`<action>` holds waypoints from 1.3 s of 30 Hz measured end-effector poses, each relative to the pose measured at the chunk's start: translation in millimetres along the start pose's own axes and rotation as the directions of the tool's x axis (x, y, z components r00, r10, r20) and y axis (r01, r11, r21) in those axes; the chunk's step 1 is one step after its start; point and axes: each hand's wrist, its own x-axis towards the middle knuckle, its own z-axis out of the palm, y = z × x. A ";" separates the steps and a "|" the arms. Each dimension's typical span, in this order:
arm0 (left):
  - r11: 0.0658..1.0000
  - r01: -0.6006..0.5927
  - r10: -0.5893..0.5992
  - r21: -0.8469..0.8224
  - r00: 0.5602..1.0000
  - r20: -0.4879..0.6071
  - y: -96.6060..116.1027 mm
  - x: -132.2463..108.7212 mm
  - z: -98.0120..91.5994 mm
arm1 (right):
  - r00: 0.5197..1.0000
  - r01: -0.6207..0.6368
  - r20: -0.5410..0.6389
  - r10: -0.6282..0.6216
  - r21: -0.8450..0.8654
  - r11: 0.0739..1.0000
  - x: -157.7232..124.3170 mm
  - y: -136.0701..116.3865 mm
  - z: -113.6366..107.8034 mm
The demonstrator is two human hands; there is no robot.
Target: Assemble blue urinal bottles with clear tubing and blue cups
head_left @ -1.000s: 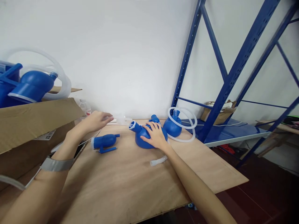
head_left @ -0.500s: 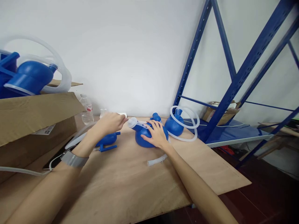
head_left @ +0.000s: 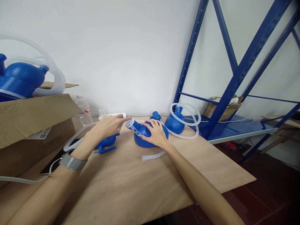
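A blue plastic urinal bottle with an angled neck rests on the table. My right hand is spread over its body and grips it from above. At the mouth of the neck is a translucent cap, with a strap with holes hanging down from it. My left hand has its index finger stretched out to the cap's rim; the other fingers are curled and partly hidden. Just in front of the bottle lies the end of a clear hose. Behind my left wrist, a second blue bottle with a handle is partly covered.
A third blue bottle with a coiled hose stands at right, beside a blue metal shelf. At left, a cardboard box holds more blue bottles. A water bottle and a white power strip are along the wall.
The held bottle has turned, so the cap's strap now slants down toward the front. My left hand has gone from a fist beside the cap to an index finger at its rim.
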 end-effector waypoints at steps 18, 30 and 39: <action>0.923 -0.069 0.052 -0.379 0.997 -0.053 -10.9 17.1 23.5 | 1.000 -0.007 -0.025 0.008 0.029 1.000 -0.1 -2.2 2.4; 0.970 0.206 -0.180 -0.133 0.966 0.188 20.7 33.7 -0.3 | 0.998 -0.059 -0.019 0.059 0.005 0.998 3.4 -7.3 1.8; 0.909 0.039 0.014 -0.414 0.992 0.124 35.5 48.9 -11.8 | 0.992 -0.117 0.052 0.116 0.014 0.993 7.3 -7.0 -5.7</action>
